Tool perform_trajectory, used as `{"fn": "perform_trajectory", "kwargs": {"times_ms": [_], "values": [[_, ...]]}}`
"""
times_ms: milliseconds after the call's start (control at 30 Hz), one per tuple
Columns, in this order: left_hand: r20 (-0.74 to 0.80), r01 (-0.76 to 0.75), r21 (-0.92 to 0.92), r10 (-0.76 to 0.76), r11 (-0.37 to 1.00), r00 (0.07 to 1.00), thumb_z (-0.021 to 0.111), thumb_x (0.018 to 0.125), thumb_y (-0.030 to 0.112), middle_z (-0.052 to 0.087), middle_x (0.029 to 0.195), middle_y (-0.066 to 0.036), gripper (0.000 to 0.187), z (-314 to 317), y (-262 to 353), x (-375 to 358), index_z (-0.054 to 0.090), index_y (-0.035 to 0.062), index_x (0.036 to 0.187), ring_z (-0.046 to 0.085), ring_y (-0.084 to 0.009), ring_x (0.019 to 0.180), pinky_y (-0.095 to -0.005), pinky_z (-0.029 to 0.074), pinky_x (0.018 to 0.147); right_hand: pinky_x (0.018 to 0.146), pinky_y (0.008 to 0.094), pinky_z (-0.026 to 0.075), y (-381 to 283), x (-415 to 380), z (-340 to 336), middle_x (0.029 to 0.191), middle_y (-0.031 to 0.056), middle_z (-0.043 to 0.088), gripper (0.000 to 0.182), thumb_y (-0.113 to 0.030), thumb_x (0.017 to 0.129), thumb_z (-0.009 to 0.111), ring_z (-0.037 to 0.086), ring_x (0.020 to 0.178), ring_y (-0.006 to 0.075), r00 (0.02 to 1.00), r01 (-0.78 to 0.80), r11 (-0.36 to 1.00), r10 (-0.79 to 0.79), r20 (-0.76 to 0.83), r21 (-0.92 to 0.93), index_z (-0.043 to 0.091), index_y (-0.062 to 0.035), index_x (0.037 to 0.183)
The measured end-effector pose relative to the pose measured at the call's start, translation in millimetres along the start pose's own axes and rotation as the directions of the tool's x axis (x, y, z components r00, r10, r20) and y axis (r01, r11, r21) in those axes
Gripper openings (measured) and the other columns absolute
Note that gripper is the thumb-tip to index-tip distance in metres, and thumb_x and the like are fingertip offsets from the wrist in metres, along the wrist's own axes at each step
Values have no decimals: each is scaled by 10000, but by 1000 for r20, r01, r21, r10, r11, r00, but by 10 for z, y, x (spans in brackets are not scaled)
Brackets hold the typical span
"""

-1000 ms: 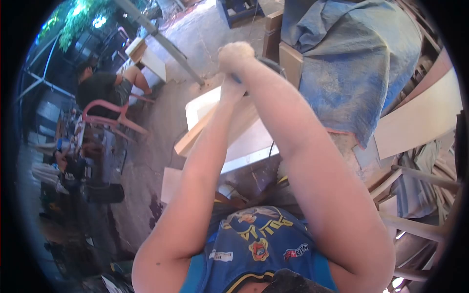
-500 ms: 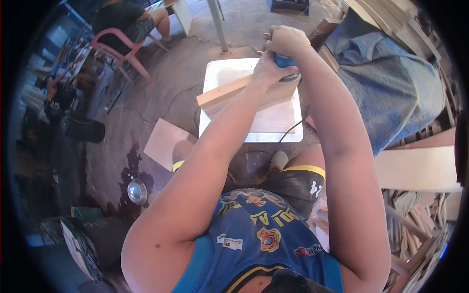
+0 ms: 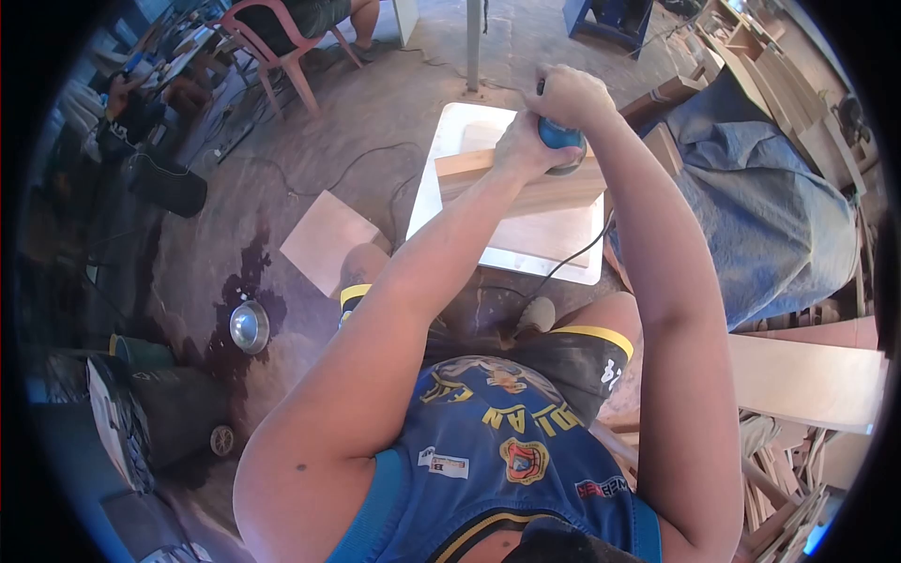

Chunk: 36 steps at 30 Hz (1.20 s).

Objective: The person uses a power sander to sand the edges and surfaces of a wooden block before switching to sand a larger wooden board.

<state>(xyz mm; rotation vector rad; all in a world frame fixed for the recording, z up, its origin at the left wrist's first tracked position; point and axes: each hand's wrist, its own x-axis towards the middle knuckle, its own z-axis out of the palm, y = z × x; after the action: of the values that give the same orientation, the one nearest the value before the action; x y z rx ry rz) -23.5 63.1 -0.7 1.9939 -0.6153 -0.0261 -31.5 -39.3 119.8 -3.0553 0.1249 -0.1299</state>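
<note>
The blue power tool sits on the upper edge of the wooden block, toward the block's right end. Its round grey base appears to bear against the wood; exact contact is hidden.

Grip state: the left hand is wrapped around the near left side of the tool, thumb across the blue body. The right hand is clasped over its far end; most fingers are hidden.

The block lies across the white tabletop, with a pale board on the near side. No clamp is visible on the block. Caution: uneven downward pressure could tip or slide the block, or let the tool skid off its narrow edge. The left hand is close to the base; a slip could bring fingers against it.

A dark cord crosses the tabletop's near right part and hangs over the near edge, close to the shoe. A snag at the foot could jerk it.

On the floor at left lie a square panel and a metal bowl beside a wet patch; wet footing could cause a slip. At right, a blue tarp drapes beside stacked timber.
</note>
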Motion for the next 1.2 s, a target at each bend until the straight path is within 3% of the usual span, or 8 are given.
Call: {"fn": "perform_trajectory", "kwargs": {"times_ms": [67, 600, 700, 800, 900, 1000, 1067, 1200], "values": [[-41, 22, 5, -22, 1000, 999, 922, 612, 506, 647, 1260, -167, 913, -68, -39, -57, 575, 39, 1315, 630, -340, 1205, -449, 509, 1024, 944, 471, 557, -113, -22, -4, 1184, 127, 728, 450, -321, 835, 635, 699, 1108, 325, 1000, 1, 1000, -1, 27, -17, 681, -105, 1227], [-126, 60, 73, -51, 996, 991, 915, 647, 467, 633, 1269, -196, 900, -627, -309, -398, 550, 20, 1337, 626, -345, 1210, -458, 516, 996, 955, 476, 550, -802, -20, 80, 1157, 163, 731, 518, -331, 832, 644, 700, 1100, 352, 987, 158, 987, -158, 4, 23, 658, -104, 1297], [-173, 38, 158, -11, 987, 985, 908, 639, 545, 614, 1295, -211, 924, -710, -384, -460, 563, 29, 1323, 580, -380, 1245, -474, 436, 1107, 961, 475, 548, -887, 1, 96, 1162, 168, 729, 515, -323, 832, 642, 698, 1106, 356, 983, 181, 983, -181, -11, 15, 659, -95, 1294], [-109, 7, 250, 21, 968, 994, 911, 653, 544, 567, 1381, -234, 1009, -896, -479, -543, 503, 18, 1411, 527, -392, 1321, -482, 384, 1158, 977, 470, 542, -964, -36, 72, 1165, 171, 729, 513, -325, 839, 639, 696, 1117, 354, 985, 173, 985, -173, 16, 21, 660, -88, 1293], [-121, -64, 76, 72, 995, 990, 912, 676, 519, 502, 1481, -257, 1077, -1060, -851, -742, 432, 8, 1493, 487, -400, 1383, -475, 379, 1166, 989, 466, 539, -1025, 0, 132, 1180, 172, 726, 500, -332, 855, 633, 693, 1130, 351, 985, 175, 985, -175, 6, -7, 665, -85, 1288], [-36, 37, 87, -34, 996, 999, 909, 703, 487, 453, 1533, -281, 1103, -1148, -1239, -936, 378, -4, 1537, 456, -398, 1422, -461, 379, 1172, 976, 467, 543, -1051, -1, 151, 1181, 185, 723, 485, -335, 853, 620, 693, 1118, 362, 981, 191, 981, -192, -34, -17, 670, -83, 1264], [95, -3, 57, -2, 998, 995, 891, 741, 458, 484, 1515, -274, 1048, -1161, -1446, -993, 382, 6, 1537, 478, -394, 1408, -445, 388, 1165, 961, 470, 546, -1078, -21, 117, 1169, 199, 724, 479, -334, 842, 611, 694, 1101, 373, 976, 213, 977, -213, -40, -6, 670, -83, 1245], [106, 45, -6, -45, 999, 993, 839, 846, 320, 588, 1427, -215, 831, -1061, -1389, -926, 418, 1, 1488, 525, -334, 1379, -431, 395, 1148, 971, 466, 551, -1161, -13, 91, 1227, 190, 700, 463, -343, 882, 607, 692, 1133, 367, 976, 215, 977, -215, 36, 7, 681, -85, 1260]]}}
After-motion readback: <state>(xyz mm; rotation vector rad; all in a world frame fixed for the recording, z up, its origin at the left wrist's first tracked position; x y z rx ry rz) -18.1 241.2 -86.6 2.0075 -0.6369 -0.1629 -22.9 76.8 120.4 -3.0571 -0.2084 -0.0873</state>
